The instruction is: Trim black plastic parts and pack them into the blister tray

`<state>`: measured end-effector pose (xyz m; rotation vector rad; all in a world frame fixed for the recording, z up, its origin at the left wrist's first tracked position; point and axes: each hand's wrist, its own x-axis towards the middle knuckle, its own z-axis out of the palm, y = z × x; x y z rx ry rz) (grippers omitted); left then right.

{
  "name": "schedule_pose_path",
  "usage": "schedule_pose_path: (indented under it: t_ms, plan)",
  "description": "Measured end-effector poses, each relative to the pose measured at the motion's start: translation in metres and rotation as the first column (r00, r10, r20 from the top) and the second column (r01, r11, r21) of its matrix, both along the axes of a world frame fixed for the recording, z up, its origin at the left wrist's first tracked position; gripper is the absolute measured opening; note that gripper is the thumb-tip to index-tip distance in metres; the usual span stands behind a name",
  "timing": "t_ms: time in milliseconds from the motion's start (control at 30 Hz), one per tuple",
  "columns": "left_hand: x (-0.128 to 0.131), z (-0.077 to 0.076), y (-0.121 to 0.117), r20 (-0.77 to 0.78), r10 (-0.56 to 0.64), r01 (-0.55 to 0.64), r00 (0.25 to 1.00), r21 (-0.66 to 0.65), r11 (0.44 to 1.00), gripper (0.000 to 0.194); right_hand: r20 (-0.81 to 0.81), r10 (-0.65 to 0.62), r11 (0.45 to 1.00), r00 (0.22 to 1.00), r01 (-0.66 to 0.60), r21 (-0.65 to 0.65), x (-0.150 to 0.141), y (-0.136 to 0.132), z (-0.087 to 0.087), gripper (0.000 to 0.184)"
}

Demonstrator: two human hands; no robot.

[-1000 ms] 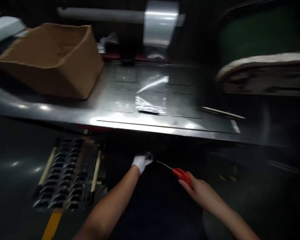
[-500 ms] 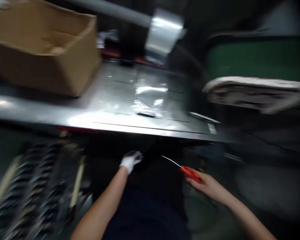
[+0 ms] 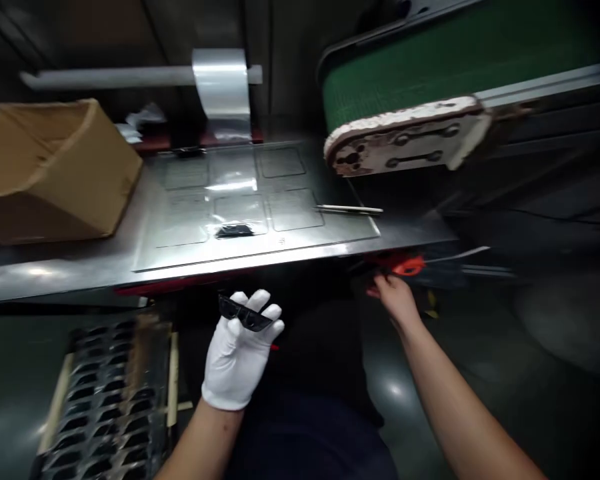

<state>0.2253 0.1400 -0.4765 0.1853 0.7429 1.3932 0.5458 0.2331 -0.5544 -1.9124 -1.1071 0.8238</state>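
Observation:
My left hand (image 3: 237,360), in a white glove, is raised palm up below the bench edge. Its thumb and fingers hold a small black curved plastic piece (image 3: 245,315). My right hand (image 3: 395,297) is bare and reaches to the underside of the bench's front edge. Right above its fingers is an orange tool (image 3: 407,265) with a thin metal tube pointing right, which looks like an air blow gun. The fingertips are partly hidden, so I cannot tell whether they grip it. Another black piece (image 3: 235,231) lies on clear film on the bench.
A metal bench (image 3: 95,257) runs across, with a cardboard box (image 3: 80,180) at left. Film hangs from a roll (image 3: 223,87) behind. A thin stick (image 3: 350,209) lies near the right end. A green conveyor (image 3: 405,87) juts in above. A tray of several black pieces (image 3: 105,400) stands lower left.
My right hand has moved up to the bench edge, and the orange tool's tube now points right instead of left. My left hand has come up, showing the black piece. The view has turned.

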Motion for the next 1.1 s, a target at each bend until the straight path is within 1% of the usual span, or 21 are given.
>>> schedule_pose_path:
  t_ms: [67, 133, 167, 200, 267, 300, 333, 367, 467, 567, 633, 700, 733, 767, 833, 900, 967, 1000, 1033, 1067, 1100]
  plan:
    - [-0.003, 0.013, 0.002, -0.007, 0.045, -0.045, 0.999, 0.033, 0.998, 0.034, -0.136, 0.201, 0.977, 0.97, -0.209, -0.043, -0.04, -0.005, 0.015, 0.051]
    - [-0.004, 0.022, 0.005, -0.033, 0.084, -0.082, 0.996, 0.042, 0.996, 0.033, -0.181, 0.407, 0.913, 0.895, -0.406, 0.047, -0.08, -0.017, 0.05, 0.036]
    - [-0.003, 0.024, 0.006, -0.052, 0.102, -0.1, 0.993, 0.036, 0.994, 0.034, -0.109, 0.548, 0.832, 0.829, -0.528, 0.172, -0.1, -0.024, 0.072, 0.028]
    - [-0.002, 0.025, 0.007, -0.071, 0.117, -0.115, 0.991, 0.028, 0.993, 0.036, -0.023, 0.654, 0.724, 0.756, -0.617, 0.307, -0.118, -0.028, 0.094, 0.023]
    - [-0.001, 0.024, 0.009, -0.116, 0.148, -0.147, 0.982, 0.021, 0.989, 0.037, 0.123, 0.778, 0.503, 0.616, -0.728, 0.466, -0.148, -0.031, 0.132, 0.02]
    - [0.0, 0.023, 0.01, -0.143, 0.167, -0.165, 0.976, 0.028, 0.986, 0.036, 0.182, 0.802, 0.427, 0.568, -0.76, 0.491, -0.161, -0.03, 0.145, 0.017]
    - [-0.001, 0.021, 0.012, -0.172, 0.191, -0.186, 0.966, 0.044, 0.982, 0.035, 0.225, 0.817, 0.38, 0.532, -0.788, 0.484, -0.17, -0.026, 0.153, 0.014]
    - [-0.001, 0.02, 0.013, -0.201, 0.215, -0.207, 0.956, 0.064, 0.976, 0.034, 0.256, 0.824, 0.357, 0.505, -0.814, 0.457, -0.178, -0.022, 0.157, 0.011]
    - [-0.006, 0.018, 0.02, -0.283, 0.265, -0.241, 0.922, 0.115, 0.964, 0.03, 0.283, 0.86, 0.319, 0.425, -0.88, 0.352, -0.188, -0.006, 0.155, 0.009]
    - [-0.014, 0.024, 0.031, -0.401, 0.218, -0.185, 0.89, 0.12, 0.975, 0.033, 0.296, 0.894, 0.25, 0.336, -0.923, 0.292, -0.189, 0.016, 0.156, 0.008]
    - [-0.021, 0.028, 0.039, -0.409, 0.189, -0.159, 0.893, 0.107, 0.981, 0.043, 0.382, 0.863, 0.23, 0.33, -0.93, 0.286, -0.19, 0.038, 0.162, 0.009]
    - [-0.03, 0.03, 0.047, -0.338, 0.17, -0.147, 0.926, 0.091, 0.985, 0.049, 0.553, 0.76, 0.245, 0.342, -0.938, 0.244, -0.193, 0.068, 0.17, 0.013]
    - [-0.034, 0.03, 0.05, -0.303, 0.162, -0.144, 0.939, 0.082, 0.986, 0.049, 0.648, 0.688, 0.264, 0.325, -0.945, 0.193, -0.197, 0.086, 0.173, 0.015]
    - [-0.039, 0.029, 0.054, -0.284, 0.154, -0.139, 0.946, 0.074, 0.988, 0.047, 0.733, 0.62, 0.289, 0.279, -0.95, 0.118, -0.201, 0.103, 0.174, 0.018]
    - [-0.048, 0.023, 0.059, -0.293, 0.143, -0.131, 0.945, 0.059, 0.99, 0.041, 0.836, 0.533, 0.333, 0.131, -0.941, -0.064, -0.212, 0.136, 0.172, 0.022]
    - [-0.056, 0.016, 0.063, -0.294, 0.154, -0.143, 0.943, 0.061, 0.988, 0.036, 0.854, 0.52, 0.368, -0.001, -0.902, -0.225, -0.223, 0.16, 0.165, 0.022]
    - [-0.064, 0.011, 0.067, -0.289, 0.131, -0.116, 0.948, 0.069, 0.991, 0.033, 0.835, 0.547, 0.387, -0.068, -0.863, -0.324, -0.231, 0.174, 0.156, 0.021]
    - [-0.068, 0.01, 0.068, -0.295, 0.113, -0.095, 0.949, 0.074, 0.993, 0.033, 0.821, 0.567, 0.39, -0.067, -0.856, -0.339, -0.232, 0.176, 0.153, 0.02]
    - [-0.071, 0.011, 0.068, -0.313, 0.099, -0.08, 0.945, 0.073, 0.994, 0.032, 0.808, 0.588, 0.389, -0.036, -0.863, -0.321, -0.231, 0.176, 0.15, 0.02]
    - [-0.075, 0.013, 0.068, -0.347, 0.095, -0.078, 0.933, 0.064, 0.995, 0.032, 0.796, 0.605, 0.389, 0.025, -0.881, -0.268, -0.225, 0.173, 0.15, 0.02]
    - [-0.079, 0.017, 0.068, -0.401, 0.1, -0.087, 0.91, 0.05, 0.995, 0.032, 0.781, 0.614, 0.398, 0.113, -0.899, -0.183, -0.215, 0.168, 0.15, 0.02]
